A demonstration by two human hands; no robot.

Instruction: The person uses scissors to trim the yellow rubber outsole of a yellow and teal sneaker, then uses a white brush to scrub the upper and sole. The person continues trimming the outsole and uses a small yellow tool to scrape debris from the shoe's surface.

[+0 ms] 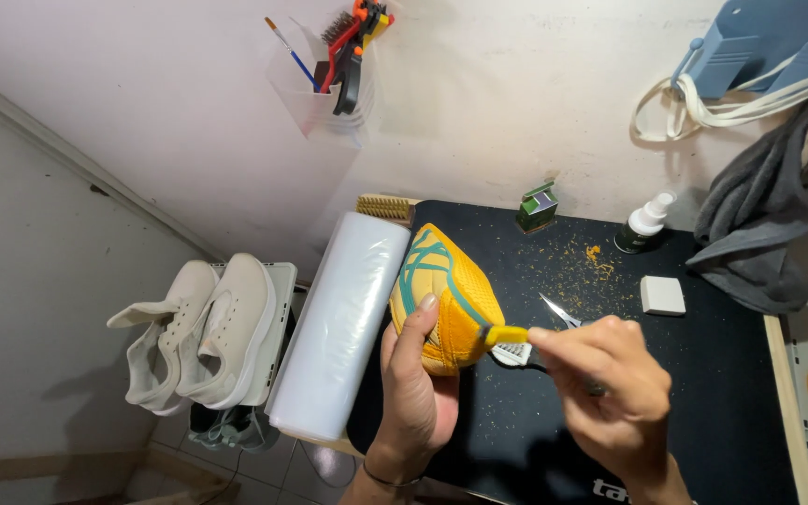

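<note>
Right hand (610, 374), nearest the lens, pinches a thin yellow strip (505, 334) at the yellow shoe (446, 299), which the left hand (418, 379) clasps above the black bench (703, 374). Trimming seems underway; next calls for a steady pull beside the scissors (558, 313).

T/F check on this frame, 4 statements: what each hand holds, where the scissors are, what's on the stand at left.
1. The left hand holds a yellow shoe. True.
2. The right hand holds the spray bottle. False: it holds a small yellow-tipped tool; the bottle stands at the mat's back edge.
3. The scissors lie on the mat. True.
4. The stand at left carries black boots. False: a pair of white sneakers.
</note>
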